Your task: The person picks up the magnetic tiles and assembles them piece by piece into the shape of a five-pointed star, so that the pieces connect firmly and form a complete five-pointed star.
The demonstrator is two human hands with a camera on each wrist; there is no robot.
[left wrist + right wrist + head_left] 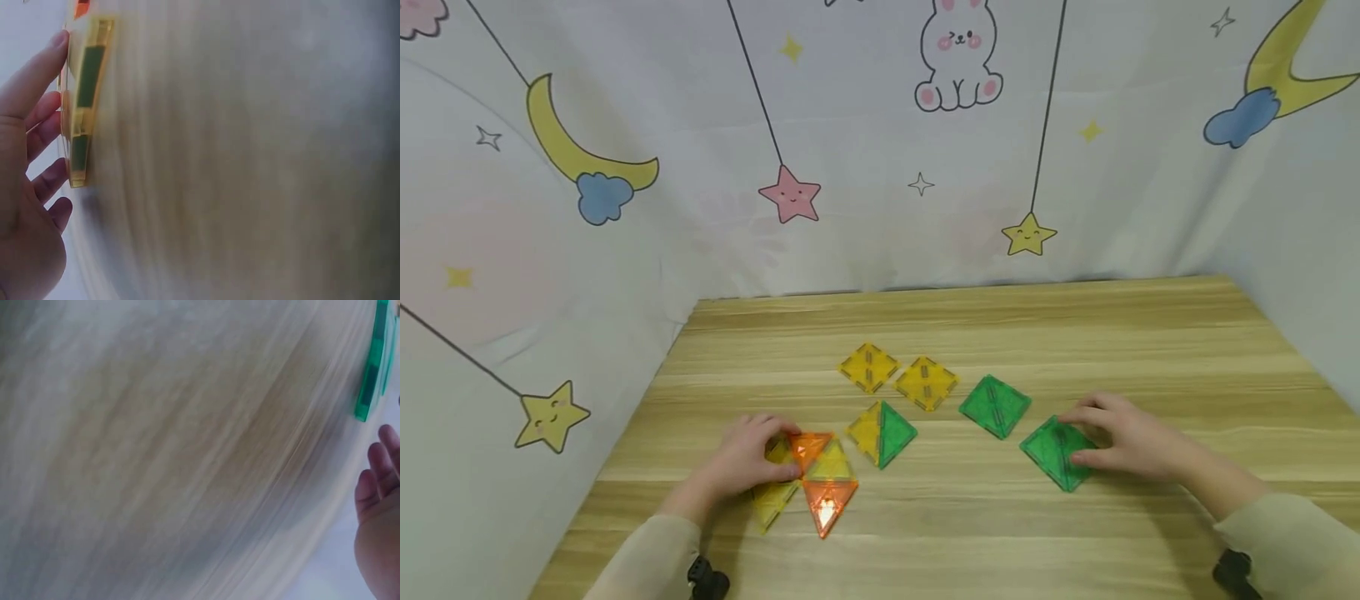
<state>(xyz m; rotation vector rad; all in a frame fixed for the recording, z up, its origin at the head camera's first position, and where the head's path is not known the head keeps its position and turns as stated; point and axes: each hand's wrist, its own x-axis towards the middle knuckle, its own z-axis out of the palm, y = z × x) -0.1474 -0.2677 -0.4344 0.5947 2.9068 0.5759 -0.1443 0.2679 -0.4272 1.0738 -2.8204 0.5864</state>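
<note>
left hand (751,454): half bent, thumb and forefinger apart, hold fan (830,463) of translucent yellow and orange triangles; | right hand (1126,437): thumb and forefinger, moderately apart, grip corner of green diamond (1049,451); | other diamonds (927,384), ridge-edged, lie flat beyond on wood-grained table (970,533)

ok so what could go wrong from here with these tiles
The left hand lies over part of the translucent yellow-and-orange plastic triangle cluster, so a push might break it apart. The right hand is at a translucent green plastic diamond near a matching green plastic diamond; sliding it left could make them collide.
</note>
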